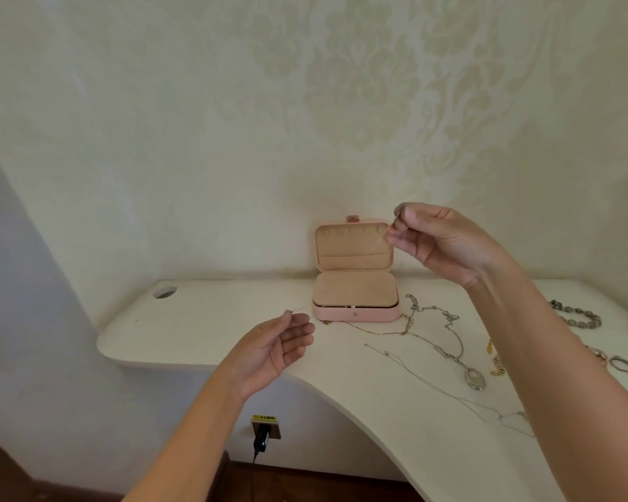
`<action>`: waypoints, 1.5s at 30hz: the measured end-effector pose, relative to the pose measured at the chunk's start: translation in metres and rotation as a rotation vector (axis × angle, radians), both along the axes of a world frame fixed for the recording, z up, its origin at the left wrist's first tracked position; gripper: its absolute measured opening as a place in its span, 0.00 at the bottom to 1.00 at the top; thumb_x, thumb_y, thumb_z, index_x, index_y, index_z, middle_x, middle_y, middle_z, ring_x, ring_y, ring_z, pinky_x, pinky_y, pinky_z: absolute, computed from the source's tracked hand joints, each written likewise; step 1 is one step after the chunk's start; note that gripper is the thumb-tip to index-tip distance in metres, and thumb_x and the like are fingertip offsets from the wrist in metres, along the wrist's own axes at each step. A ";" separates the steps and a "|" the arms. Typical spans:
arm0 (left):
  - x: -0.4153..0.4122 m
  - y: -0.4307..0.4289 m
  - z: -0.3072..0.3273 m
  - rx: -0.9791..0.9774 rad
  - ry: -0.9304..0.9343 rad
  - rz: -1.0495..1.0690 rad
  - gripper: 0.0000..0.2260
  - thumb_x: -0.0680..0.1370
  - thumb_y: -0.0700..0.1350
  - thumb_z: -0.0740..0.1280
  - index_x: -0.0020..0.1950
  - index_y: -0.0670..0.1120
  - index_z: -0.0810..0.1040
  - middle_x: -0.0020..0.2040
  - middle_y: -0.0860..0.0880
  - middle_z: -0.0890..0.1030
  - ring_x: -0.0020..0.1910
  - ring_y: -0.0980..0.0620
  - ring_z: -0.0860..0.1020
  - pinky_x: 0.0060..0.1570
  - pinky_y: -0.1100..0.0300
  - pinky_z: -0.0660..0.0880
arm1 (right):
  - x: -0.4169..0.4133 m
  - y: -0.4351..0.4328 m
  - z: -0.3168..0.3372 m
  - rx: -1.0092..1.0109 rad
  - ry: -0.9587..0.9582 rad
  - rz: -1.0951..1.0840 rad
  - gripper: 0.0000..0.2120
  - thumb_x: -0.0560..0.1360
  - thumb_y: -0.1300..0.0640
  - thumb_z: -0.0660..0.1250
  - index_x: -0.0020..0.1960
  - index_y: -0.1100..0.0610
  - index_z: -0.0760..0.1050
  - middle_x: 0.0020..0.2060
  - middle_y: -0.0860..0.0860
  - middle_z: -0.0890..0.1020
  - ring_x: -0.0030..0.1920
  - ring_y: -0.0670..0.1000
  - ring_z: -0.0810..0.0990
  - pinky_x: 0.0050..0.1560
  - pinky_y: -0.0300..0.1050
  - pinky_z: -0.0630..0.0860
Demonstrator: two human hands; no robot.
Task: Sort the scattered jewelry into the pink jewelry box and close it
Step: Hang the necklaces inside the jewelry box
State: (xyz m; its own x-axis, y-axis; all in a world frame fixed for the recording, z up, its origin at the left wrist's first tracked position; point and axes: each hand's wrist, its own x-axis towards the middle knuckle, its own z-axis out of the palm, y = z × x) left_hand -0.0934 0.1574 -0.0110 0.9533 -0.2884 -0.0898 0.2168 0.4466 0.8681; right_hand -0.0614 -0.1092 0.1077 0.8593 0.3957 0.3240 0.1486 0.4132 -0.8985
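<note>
The left hand [274, 344] and right hand [446, 240] extend from bare forearms.

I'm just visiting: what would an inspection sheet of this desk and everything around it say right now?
surface: white desk, curved front edge, round hole at back left.
job's things: pink jewelry box open, lid upright; necklaces, beaded bracelet and ring lie loose to its right.
clutter: nothing seen.
hands: left hand and right hand each pinch a thin chain, barely visible.
cables: black plug in socket under desk.
surroundings: patterned wallpaper.
</note>
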 end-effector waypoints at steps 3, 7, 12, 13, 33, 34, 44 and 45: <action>0.000 -0.001 0.001 -0.114 0.027 0.024 0.23 0.54 0.53 0.83 0.42 0.41 0.85 0.42 0.43 0.83 0.35 0.51 0.83 0.33 0.61 0.80 | 0.005 0.010 0.014 -0.076 -0.012 -0.137 0.07 0.57 0.52 0.74 0.33 0.54 0.84 0.29 0.49 0.82 0.36 0.46 0.83 0.44 0.37 0.81; 0.005 0.003 -0.001 -0.224 -0.006 0.088 0.20 0.60 0.52 0.81 0.44 0.42 0.85 0.42 0.46 0.81 0.36 0.53 0.80 0.35 0.62 0.79 | 0.016 0.019 0.024 -0.120 -0.041 -0.241 0.10 0.56 0.52 0.74 0.35 0.55 0.85 0.30 0.51 0.83 0.35 0.46 0.83 0.40 0.35 0.80; 0.012 0.003 -0.003 -0.146 -0.006 0.198 0.09 0.67 0.48 0.70 0.38 0.43 0.84 0.35 0.47 0.78 0.28 0.57 0.77 0.29 0.67 0.76 | 0.031 0.020 0.023 -0.158 -0.107 -0.323 0.08 0.58 0.50 0.74 0.35 0.52 0.85 0.33 0.49 0.83 0.38 0.45 0.82 0.44 0.37 0.80; 0.013 0.003 -0.004 -0.118 -0.003 0.196 0.09 0.67 0.47 0.70 0.40 0.42 0.83 0.32 0.48 0.78 0.27 0.57 0.77 0.27 0.67 0.75 | 0.034 0.019 0.023 -0.196 -0.114 -0.351 0.07 0.60 0.51 0.74 0.36 0.52 0.85 0.33 0.49 0.84 0.39 0.45 0.81 0.42 0.35 0.79; 0.039 0.007 0.003 -0.661 0.083 0.186 0.25 0.45 0.35 0.84 0.40 0.41 0.84 0.41 0.49 0.84 0.36 0.57 0.83 0.29 0.66 0.78 | 0.050 0.015 0.006 -0.445 -0.090 -0.645 0.06 0.70 0.64 0.73 0.47 0.63 0.82 0.34 0.55 0.84 0.36 0.48 0.84 0.45 0.38 0.80; 0.039 0.006 0.003 -0.662 0.092 0.173 0.25 0.45 0.35 0.84 0.40 0.41 0.84 0.40 0.49 0.84 0.35 0.57 0.83 0.28 0.66 0.78 | 0.050 0.015 0.007 -0.501 -0.113 -0.660 0.07 0.69 0.65 0.73 0.47 0.62 0.82 0.35 0.55 0.84 0.36 0.48 0.84 0.44 0.35 0.79; 0.038 0.002 0.007 -0.639 0.070 0.090 0.22 0.49 0.32 0.83 0.39 0.40 0.82 0.37 0.47 0.81 0.32 0.56 0.81 0.31 0.66 0.79 | 0.045 0.013 0.009 -1.067 -0.322 -0.854 0.11 0.69 0.67 0.72 0.50 0.58 0.82 0.42 0.53 0.83 0.39 0.46 0.78 0.33 0.22 0.68; 0.037 0.001 0.007 -0.635 0.066 0.073 0.22 0.49 0.32 0.83 0.39 0.39 0.82 0.37 0.47 0.81 0.32 0.56 0.81 0.31 0.66 0.79 | 0.045 0.013 0.010 -1.094 -0.330 -0.874 0.11 0.69 0.67 0.72 0.51 0.59 0.82 0.43 0.54 0.84 0.41 0.47 0.78 0.37 0.26 0.69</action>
